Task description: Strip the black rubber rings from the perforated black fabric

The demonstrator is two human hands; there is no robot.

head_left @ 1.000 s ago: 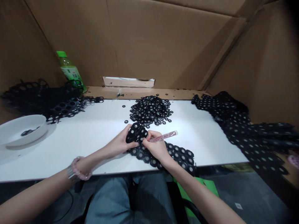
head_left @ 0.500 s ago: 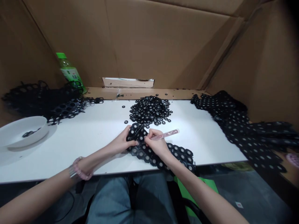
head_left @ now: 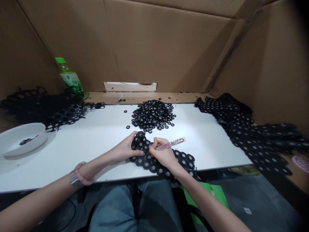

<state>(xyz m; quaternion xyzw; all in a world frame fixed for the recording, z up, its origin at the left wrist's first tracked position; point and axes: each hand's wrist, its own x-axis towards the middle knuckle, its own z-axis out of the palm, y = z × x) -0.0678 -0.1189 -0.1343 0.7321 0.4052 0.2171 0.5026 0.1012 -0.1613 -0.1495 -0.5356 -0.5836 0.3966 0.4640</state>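
Observation:
My left hand [head_left: 130, 147] grips the folded end of a black rubber sheet [head_left: 154, 166] patterned with pale-centred rings. My right hand [head_left: 163, 152] is closed round a slim tool with a clear, pink-patterned handle [head_left: 171, 143]. Its working tip meets the sheet beside my left fingers and is hidden there. The rest of the sheet runs under my right wrist to the front edge of the table. Just beyond my hands lies a heap of loose black rings [head_left: 153, 113].
A white bowl [head_left: 36, 141] holding a few black pieces stands left. Behind it are black perforated scraps [head_left: 65, 114] and a green bottle [head_left: 72, 79]. More dotted black sheets [head_left: 231, 119] lie right, hanging past the table edge. Cardboard walls [head_left: 169, 48] enclose the table.
The view has shifted slightly. My left hand keeps its hold on the folded sheet, and the tool in my right hand stays against it with its handle tilted a little differently.

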